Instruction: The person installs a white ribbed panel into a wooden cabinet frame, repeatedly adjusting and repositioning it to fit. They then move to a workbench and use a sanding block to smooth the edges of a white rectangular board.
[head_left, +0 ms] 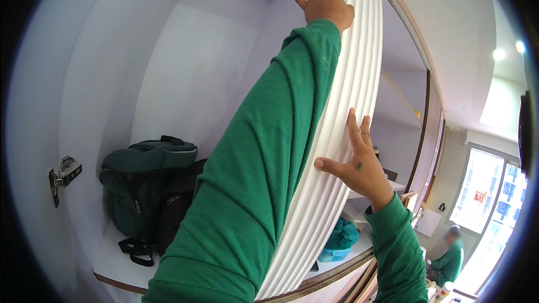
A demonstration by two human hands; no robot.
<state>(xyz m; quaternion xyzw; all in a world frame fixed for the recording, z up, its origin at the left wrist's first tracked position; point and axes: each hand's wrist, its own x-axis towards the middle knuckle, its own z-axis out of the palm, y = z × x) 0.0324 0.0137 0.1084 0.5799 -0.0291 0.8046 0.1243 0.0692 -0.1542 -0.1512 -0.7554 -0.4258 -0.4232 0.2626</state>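
Note:
A tall white fluted panel (331, 151) stands upright along the divider between two open cabinet compartments. High on its left edge is my left hand (327, 4), fingers spread and its thumb side against the ribbed face. Lower down, my right hand (362, 171) lies against the panel's right part with fingers and thumb stretched apart. Neither hand is closed around the panel in what shows. My left sleeve crosses in front and hides part of the panel's lower left edge.
A dark green backpack (149, 182) sits on the left compartment's shelf. A metal hinge (64, 178) juts from the left side. Behind the panel's right side lies a teal bag (342, 238). At far right, a person in green (449, 258) is near a bright window (488, 196).

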